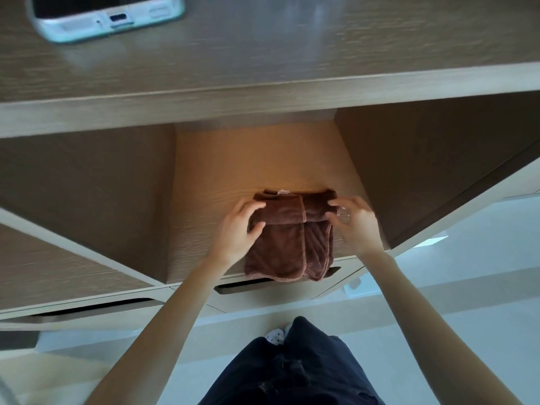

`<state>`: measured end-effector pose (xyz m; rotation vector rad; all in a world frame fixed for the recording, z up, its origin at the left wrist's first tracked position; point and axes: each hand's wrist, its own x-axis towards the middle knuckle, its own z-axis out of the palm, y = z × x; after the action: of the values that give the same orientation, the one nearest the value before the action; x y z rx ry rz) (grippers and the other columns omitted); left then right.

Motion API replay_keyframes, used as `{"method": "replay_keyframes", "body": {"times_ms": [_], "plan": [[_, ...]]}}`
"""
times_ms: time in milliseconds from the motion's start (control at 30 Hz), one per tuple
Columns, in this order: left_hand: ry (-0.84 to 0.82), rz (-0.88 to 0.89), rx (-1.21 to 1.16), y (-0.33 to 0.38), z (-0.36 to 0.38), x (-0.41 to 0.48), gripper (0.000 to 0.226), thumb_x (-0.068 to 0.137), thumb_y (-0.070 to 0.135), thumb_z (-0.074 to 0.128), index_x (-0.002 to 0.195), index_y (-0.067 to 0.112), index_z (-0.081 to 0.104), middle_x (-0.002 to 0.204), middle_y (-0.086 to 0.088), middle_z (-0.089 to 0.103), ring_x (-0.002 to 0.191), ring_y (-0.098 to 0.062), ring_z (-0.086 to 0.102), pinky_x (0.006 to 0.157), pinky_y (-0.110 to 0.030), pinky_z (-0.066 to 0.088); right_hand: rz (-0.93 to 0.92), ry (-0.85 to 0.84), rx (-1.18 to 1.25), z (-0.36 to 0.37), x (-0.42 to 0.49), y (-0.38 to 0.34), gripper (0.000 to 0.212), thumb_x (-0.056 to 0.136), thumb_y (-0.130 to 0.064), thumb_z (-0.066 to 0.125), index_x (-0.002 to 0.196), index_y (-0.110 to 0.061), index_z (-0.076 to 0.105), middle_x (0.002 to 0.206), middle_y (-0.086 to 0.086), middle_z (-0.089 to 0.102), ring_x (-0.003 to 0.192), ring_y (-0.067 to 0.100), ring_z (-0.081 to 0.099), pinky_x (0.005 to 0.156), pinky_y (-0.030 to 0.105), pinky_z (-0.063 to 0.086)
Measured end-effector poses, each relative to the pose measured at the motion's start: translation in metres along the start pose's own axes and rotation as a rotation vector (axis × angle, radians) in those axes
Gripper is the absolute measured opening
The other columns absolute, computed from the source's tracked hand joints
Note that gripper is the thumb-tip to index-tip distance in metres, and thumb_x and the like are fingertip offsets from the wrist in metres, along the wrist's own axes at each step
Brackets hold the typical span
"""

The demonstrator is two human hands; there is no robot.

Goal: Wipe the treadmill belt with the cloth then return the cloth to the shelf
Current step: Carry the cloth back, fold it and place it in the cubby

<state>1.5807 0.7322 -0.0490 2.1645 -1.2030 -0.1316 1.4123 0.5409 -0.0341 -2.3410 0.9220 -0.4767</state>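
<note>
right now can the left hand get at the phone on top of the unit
Probably, though not straight away. The phone lies uncovered on the top board, but the left hand is in the compartment beneath, gripping the cloth. It would need to let go and come out round the board's front edge.

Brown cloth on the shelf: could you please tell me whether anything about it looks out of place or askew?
Yes, slightly. The brown cloth is loosely folded with uneven layers, and its near end hangs over the front edge of the shelf. The left hand and right hand grip its far fold.
</note>
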Motion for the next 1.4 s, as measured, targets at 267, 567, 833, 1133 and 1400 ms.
{"method": "replay_keyframes", "body": {"times_ms": [267, 567, 833, 1133, 1400], "plan": [[-0.161, -0.084, 0.174, -0.014, 0.028, 0.036, 0.053, 0.08, 0.038, 0.068, 0.128, 0.022, 0.055, 0.133, 0.004, 0.048, 0.124, -0.018, 0.042, 0.097, -0.039, 0.042, 0.018, -0.29, -0.189, 0.018, 0.039, 0.0, 0.038, 0.078, -0.021, 0.074, 0.115, -0.023, 0.067, 0.128, 0.002, 0.05, 0.115, 0.027, 0.051, 0.092, 0.041, 0.048], [-0.107, -0.248, -0.286, -0.018, 0.019, 0.102, 0.046, 0.075, 0.029, 0.077, 0.118, 0.017, 0.063, 0.135, -0.007, 0.046, 0.114, -0.022, 0.056, 0.1, -0.031, 0.04, 0.138, -0.294, 0.225, 0.006, 0.091, -0.001, 0.051, 0.069, -0.013, 0.083, 0.117, -0.015, 0.065, 0.13, 0.005, 0.044, 0.113, 0.021, 0.056, 0.104, 0.027, 0.04], [-0.253, -0.337, -0.124, -0.025, 0.019, 0.119, 0.044, 0.075, 0.012, 0.073, 0.118, 0.014, 0.063, 0.105, -0.002, 0.07, 0.098, -0.019, 0.064, 0.087, -0.027, 0.046, 0.314, -0.326, 0.382, 0.004, 0.091, 0.002, 0.057, 0.074, 0.0, 0.076, 0.126, -0.006, 0.055, 0.116, 0.013, 0.062, 0.103, 0.022, 0.06, 0.083, 0.033, 0.053], [-0.08, -0.084, -0.176, -0.006, -0.012, 0.088, 0.013, 0.078, 0.0, 0.068, 0.08, 0.012, 0.07, 0.078, 0.003, 0.066, 0.074, -0.015, 0.065, 0.069, -0.015, 0.046, 0.009, -0.207, 0.379, -0.011, 0.05, -0.002, 0.034, 0.073, 0.01, 0.071, 0.088, -0.021, 0.065, 0.093, -0.005, 0.065, 0.091, 0.006, 0.064, 0.093, 0.023, 0.048], [-0.373, 0.221, -0.099, 0.003, -0.036, 0.004, 0.021, 0.076, -0.001, 0.07, 0.078, 0.02, 0.068, 0.081, 0.012, 0.061, 0.073, 0.0, 0.06, 0.07, -0.029, 0.054, -0.372, -0.3, 0.192, -0.02, -0.03, 0.022, 0.053, 0.072, 0.013, 0.07, 0.12, -0.005, 0.059, 0.113, 0.01, 0.055, 0.099, 0.012, 0.06, 0.093, 0.02, 0.047]]}}
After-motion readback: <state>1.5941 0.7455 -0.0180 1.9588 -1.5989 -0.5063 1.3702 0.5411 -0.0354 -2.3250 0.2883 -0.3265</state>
